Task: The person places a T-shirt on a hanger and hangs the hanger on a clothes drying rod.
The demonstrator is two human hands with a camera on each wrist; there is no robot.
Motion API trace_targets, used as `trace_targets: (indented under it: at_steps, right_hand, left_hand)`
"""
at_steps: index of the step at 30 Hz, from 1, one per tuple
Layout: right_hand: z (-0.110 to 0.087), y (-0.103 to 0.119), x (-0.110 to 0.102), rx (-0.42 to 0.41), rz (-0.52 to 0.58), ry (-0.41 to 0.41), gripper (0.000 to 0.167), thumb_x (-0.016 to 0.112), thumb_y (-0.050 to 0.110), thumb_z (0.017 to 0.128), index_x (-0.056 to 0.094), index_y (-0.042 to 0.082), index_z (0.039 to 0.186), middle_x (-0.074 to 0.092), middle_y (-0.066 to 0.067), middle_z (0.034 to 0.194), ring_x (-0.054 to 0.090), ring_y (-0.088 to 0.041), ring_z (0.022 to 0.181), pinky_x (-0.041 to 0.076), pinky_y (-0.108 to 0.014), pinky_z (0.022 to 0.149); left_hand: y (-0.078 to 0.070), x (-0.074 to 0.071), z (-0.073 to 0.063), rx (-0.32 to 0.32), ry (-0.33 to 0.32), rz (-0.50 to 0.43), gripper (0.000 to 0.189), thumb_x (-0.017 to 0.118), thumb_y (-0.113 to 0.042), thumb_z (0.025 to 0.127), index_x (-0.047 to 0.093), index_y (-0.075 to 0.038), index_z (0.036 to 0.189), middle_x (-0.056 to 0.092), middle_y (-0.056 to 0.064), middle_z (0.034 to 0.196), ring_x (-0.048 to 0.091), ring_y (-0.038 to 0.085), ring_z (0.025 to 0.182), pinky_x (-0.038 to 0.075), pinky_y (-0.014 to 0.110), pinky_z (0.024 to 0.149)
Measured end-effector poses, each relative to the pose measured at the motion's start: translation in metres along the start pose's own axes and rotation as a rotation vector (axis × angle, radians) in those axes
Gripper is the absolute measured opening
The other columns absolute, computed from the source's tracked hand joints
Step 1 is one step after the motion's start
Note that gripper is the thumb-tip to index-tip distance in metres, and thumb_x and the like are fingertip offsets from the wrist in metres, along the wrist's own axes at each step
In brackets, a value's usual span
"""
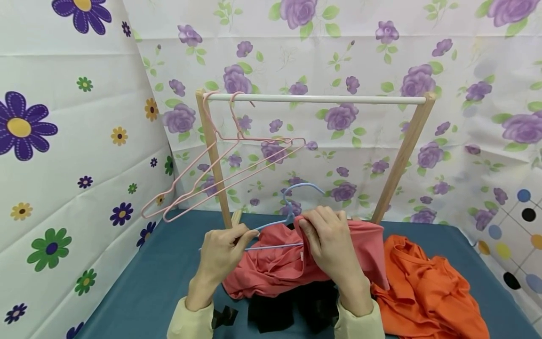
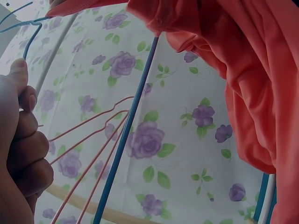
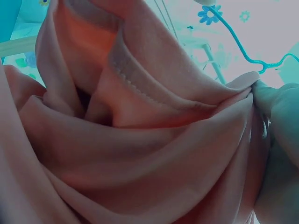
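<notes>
A light-blue hanger (image 1: 290,207) is held hook-up over the table, its hook pointing right. My left hand (image 1: 224,247) grips its left shoulder, and in the left wrist view its lower bar (image 2: 126,130) runs into the cloth. A coral-pink garment (image 1: 275,263) hangs over the right part of the hanger and bunches below it. My right hand (image 1: 332,240) pinches the garment's edge close to the hanger's neck. Folds and a stitched hem of the garment (image 3: 140,154) fill the right wrist view. The hanger's right shoulder is hidden by cloth.
Behind the hands stands a rack with wooden posts (image 1: 402,157) and a white rod (image 1: 317,99). Two pink hangers (image 1: 239,136) hang at its left end. An orange garment (image 1: 423,292) lies crumpled on the blue table (image 1: 139,287) at right. Black items (image 1: 271,313) lie near the front.
</notes>
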State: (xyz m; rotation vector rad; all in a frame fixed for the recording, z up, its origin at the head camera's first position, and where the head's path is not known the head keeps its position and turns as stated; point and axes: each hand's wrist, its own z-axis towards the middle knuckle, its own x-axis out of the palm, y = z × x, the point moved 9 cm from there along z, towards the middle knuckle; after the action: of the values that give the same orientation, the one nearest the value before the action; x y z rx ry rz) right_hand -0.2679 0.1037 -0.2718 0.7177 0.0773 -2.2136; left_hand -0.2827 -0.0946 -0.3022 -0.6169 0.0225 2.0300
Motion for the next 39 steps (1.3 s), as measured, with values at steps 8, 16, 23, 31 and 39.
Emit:
trace_targets:
  at_steps: [8, 16, 23, 31, 39]
  right_hand:
    - [-0.004, -0.003, 0.002, 0.003, 0.036, 0.024, 0.017, 0.052, 0.022, 0.103, 0.062, 0.014, 0.093, 0.05, 0.005, 0.08, 0.045, -0.014, 0.071, 0.025, -0.031, 0.068]
    - [-0.007, -0.009, 0.008, 0.065, 0.087, 0.086, 0.017, 0.053, 0.018, 0.1, 0.054, 0.019, 0.083, 0.046, 0.008, 0.08, 0.042, -0.011, 0.073, 0.028, -0.033, 0.072]
    - [-0.008, -0.011, 0.005, 0.094, 0.009, 0.066, 0.033, 0.058, 0.032, 0.099, 0.043, 0.023, 0.071, 0.035, 0.011, 0.07, 0.036, -0.008, 0.065, 0.025, -0.033, 0.066]
    - [-0.009, -0.014, 0.001, 0.101, 0.003, 0.05, 0.036, 0.062, 0.026, 0.097, 0.041, 0.022, 0.068, 0.034, 0.011, 0.068, 0.034, -0.008, 0.063, 0.023, -0.033, 0.065]
    - [-0.012, -0.027, -0.005, 0.131, 0.035, -0.017, 0.035, 0.062, 0.022, 0.096, 0.041, 0.021, 0.067, 0.035, 0.008, 0.066, 0.034, -0.008, 0.06, 0.024, -0.032, 0.063]
  left_hand:
    - [-0.004, 0.006, 0.0, 0.004, 0.016, 0.038, 0.041, 0.051, -0.044, 0.101, 0.051, -0.022, 0.066, 0.026, -0.011, 0.049, 0.014, -0.003, 0.042, 0.014, 0.017, 0.042]
    - [-0.01, 0.015, 0.001, 0.004, 0.035, 0.131, 0.046, 0.044, -0.05, 0.101, 0.045, -0.022, 0.064, 0.023, -0.012, 0.049, 0.012, -0.002, 0.042, 0.013, 0.017, 0.042]
    - [-0.015, 0.022, 0.0, 0.011, 0.035, 0.141, 0.044, 0.049, -0.046, 0.1, 0.046, -0.022, 0.064, 0.026, -0.013, 0.049, 0.018, -0.003, 0.042, 0.016, 0.017, 0.042]
    - [-0.02, 0.024, 0.001, 0.023, 0.009, 0.156, 0.02, 0.072, -0.03, 0.09, 0.065, -0.022, 0.072, 0.041, -0.015, 0.052, 0.027, -0.005, 0.043, 0.021, 0.015, 0.042]
    - [-0.039, 0.004, 0.007, 0.153, -0.149, -0.027, 0.023, 0.057, -0.026, 0.101, 0.073, -0.014, 0.089, 0.067, -0.003, 0.082, 0.056, 0.016, 0.077, 0.044, 0.032, 0.075]
